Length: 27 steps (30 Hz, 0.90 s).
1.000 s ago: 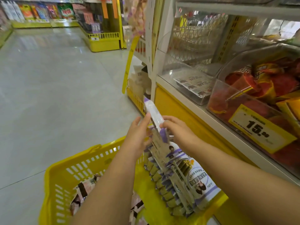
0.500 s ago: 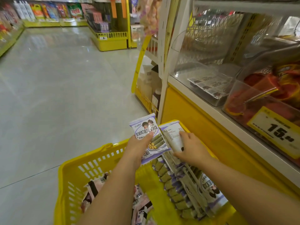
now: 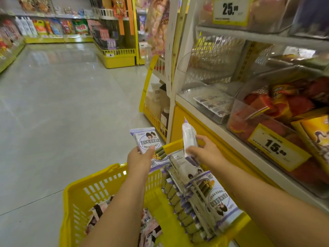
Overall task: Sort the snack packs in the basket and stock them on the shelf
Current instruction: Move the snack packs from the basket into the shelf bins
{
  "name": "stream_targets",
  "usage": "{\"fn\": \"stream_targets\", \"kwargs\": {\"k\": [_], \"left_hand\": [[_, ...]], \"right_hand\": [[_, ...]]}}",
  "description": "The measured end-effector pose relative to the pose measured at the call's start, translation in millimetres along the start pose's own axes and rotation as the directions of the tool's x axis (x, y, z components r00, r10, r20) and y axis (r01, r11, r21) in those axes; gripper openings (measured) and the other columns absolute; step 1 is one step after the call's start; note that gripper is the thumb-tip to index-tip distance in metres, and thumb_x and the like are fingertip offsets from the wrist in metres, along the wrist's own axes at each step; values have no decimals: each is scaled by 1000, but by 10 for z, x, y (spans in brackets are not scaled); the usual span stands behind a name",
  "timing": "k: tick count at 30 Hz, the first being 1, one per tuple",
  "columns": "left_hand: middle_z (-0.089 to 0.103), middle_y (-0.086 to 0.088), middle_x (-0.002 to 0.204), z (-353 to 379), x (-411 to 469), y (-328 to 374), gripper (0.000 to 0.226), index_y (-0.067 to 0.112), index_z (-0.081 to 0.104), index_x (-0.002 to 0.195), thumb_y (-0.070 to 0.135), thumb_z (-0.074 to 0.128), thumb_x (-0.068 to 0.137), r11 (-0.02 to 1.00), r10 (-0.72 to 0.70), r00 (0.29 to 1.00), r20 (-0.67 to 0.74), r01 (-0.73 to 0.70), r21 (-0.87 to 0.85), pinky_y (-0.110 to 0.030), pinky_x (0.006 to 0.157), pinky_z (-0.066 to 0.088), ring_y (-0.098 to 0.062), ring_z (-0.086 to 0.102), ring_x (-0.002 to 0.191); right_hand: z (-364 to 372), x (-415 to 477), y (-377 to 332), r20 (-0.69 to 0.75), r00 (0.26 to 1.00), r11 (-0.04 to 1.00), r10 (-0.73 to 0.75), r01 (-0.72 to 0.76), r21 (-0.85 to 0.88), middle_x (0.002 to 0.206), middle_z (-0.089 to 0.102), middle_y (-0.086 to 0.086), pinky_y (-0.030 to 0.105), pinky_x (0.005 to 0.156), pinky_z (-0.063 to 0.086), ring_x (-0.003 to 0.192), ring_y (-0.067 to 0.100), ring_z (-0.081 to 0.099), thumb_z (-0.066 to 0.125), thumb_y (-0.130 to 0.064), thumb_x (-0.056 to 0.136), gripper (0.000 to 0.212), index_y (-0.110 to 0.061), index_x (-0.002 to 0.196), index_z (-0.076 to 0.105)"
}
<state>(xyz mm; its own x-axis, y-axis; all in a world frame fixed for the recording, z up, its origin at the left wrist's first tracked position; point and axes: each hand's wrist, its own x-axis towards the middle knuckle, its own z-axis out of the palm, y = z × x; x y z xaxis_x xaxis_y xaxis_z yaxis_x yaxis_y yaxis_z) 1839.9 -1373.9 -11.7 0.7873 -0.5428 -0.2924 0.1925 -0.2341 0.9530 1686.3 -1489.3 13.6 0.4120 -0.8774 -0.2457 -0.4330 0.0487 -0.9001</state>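
Purple-white snack packs (image 3: 195,186) fill yellow basket (image 3: 99,186).

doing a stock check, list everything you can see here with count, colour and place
basket: one, yellow, on the floor below the hands
purple-white snack packs: a row, uncounted, standing along the basket's right side
pink-black packs: several, basket bottom
clear bin: one, few pale packs inside, shelf at right
red-orange snack bags: many, neighbouring bin
price tags: two, yellow, 15 and 25
left hand: grip on one purple-white pack
right hand: grip on another pack, edge-on
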Motion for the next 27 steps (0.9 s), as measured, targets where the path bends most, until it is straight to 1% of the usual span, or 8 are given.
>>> {"fn": "stream_targets", "kwargs": {"k": [2,5,9,11,15,22,24,27], "left_hand": [[70,-10,106,-36,-120,119,20,12,65,107,26,65,91,999,34,999,-39,-33,9,-32,70,52,-24,66,86],[72,-13,88,-83,-372,449,26,7,61,99,32,55,97,954,-205,966,154,233,-191,-39,69,56,-27,68,71],[74,-9,75,-67,-832,858,21,10,60,99,27,49,100,961,-177,898,402,246,-127,-31,47,56,-22,71,61],[75,-10,81,-47,-1090,1020,18,7,61,103,21,49,100,989,-109,870,480,143,-33,-30,49,56,-21,72,64],[70,-15,110,-32,-1580,1254,29,7,57,124,15,56,97,994,26,790,613,-83,65,-47,89,54,-30,69,97],[75,1,99,68,-2272,1702,26,22,66,109,27,71,84,871,258,720,644,-462,167,-46,92,53,-18,71,91],[75,11,88,100,-2471,1817,11,30,70,90,37,61,91,839,326,696,640,-525,143,-40,86,54,-10,71,85],[74,15,97,128,-2789,1997,34,40,73,84,46,44,99,843,321,633,704,-531,92,-31,83,50,-4,68,92]], "right_hand": [[-101,-183,-218,100,995,950,30,-59,307,122,60,12,37,75,53,93,25,64,60,-15,86,55,-19,138,44],[-314,-526,-482,365,931,696,-5,-259,670,122,55,18,45,90,48,103,34,56,53,-20,79,60,-7,137,47],[-606,-1117,-711,515,834,542,-197,-345,766,137,53,20,50,99,46,121,37,54,57,-41,81,61,-6,132,57],[-738,-1395,-795,470,861,582,-191,-286,761,127,60,23,48,88,54,111,37,62,61,-41,83,53,-4,122,65],[-1043,-1849,-867,222,971,793,-91,-64,606,71,72,11,27,50,55,57,21,68,67,-15,82,13,-3,87,68],[-1400,-2501,-1041,44,972,773,-229,155,615,101,72,19,43,70,60,84,34,70,73,-26,71,43,-5,109,68],[-1491,-2650,-1127,33,961,726,-275,185,663,96,73,18,37,58,59,75,29,72,71,-26,74,34,-6,101,72],[-1601,-2846,-1271,33,952,670,-305,189,718,89,74,16,35,54,59,67,24,72,64,-26,86,22,-9,85,78]]}}
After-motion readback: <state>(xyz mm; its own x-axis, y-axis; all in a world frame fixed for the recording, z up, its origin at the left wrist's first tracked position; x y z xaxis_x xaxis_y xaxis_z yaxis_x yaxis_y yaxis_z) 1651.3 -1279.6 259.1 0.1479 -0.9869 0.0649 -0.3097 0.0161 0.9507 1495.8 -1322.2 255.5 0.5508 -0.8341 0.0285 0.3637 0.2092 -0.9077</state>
